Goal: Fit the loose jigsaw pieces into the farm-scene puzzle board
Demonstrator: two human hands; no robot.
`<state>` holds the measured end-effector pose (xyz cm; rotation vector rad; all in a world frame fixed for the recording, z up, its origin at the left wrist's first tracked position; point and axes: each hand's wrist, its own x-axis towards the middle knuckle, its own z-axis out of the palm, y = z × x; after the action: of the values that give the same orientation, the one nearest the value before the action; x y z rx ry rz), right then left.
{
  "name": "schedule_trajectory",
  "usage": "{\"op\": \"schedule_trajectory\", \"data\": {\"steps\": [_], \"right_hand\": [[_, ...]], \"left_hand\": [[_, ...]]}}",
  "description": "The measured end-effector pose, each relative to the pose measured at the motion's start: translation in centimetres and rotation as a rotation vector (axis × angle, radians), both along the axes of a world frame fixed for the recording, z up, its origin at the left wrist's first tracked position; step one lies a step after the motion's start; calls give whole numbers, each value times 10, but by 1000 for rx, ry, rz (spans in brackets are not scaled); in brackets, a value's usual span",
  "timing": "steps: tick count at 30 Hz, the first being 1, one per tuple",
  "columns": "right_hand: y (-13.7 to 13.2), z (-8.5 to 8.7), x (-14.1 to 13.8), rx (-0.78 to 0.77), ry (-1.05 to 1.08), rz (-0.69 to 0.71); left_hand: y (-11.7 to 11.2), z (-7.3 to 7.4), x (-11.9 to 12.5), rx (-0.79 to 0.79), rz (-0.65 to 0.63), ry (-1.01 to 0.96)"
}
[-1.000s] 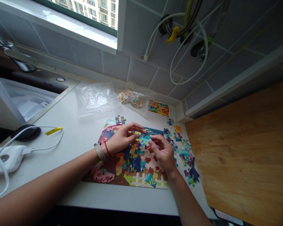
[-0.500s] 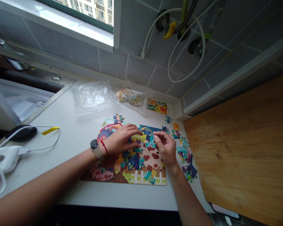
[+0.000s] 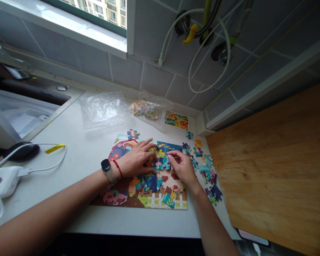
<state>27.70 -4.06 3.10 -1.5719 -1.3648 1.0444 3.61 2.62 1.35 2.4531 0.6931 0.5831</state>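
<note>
A jigsaw puzzle board [image 3: 165, 206] with a farm picture lies on the white counter, and loose pieces overlap its middle. My left hand [image 3: 137, 158] rests on it with fingers spread, the tips at the edge of the blue and teal pieces. My right hand [image 3: 183, 168] is closed in a pinch at a teal puzzle piece [image 3: 165, 164], over the upper right of the board. The fingers partly cover this piece. A blue and yellow strip of joined pieces [image 3: 169, 146] runs above the right fingertips. One teal and yellow piece [image 3: 169, 200] lies across the printed fence.
Several loose pieces [image 3: 208, 174] are scattered right of the board, beside a wooden panel [image 3: 272, 160]. Behind stand a clear plastic bag [image 3: 104, 110], a bag of pieces [image 3: 145, 109] and a picture card [image 3: 176, 120]. A power strip [image 3: 5, 181] with a white cable sits left, near the sink.
My right hand has moved a little left with the teal piece, which now sits lower and closer to my left hand. My left fingers have shifted slightly left.
</note>
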Motion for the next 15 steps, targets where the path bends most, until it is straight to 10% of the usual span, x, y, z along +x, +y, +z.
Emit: {"op": "schedule_trajectory", "data": {"steps": [15], "right_hand": [[3, -2, 8, 102, -138, -40]], "left_hand": [[0, -5, 1, -32, 21, -20]]}}
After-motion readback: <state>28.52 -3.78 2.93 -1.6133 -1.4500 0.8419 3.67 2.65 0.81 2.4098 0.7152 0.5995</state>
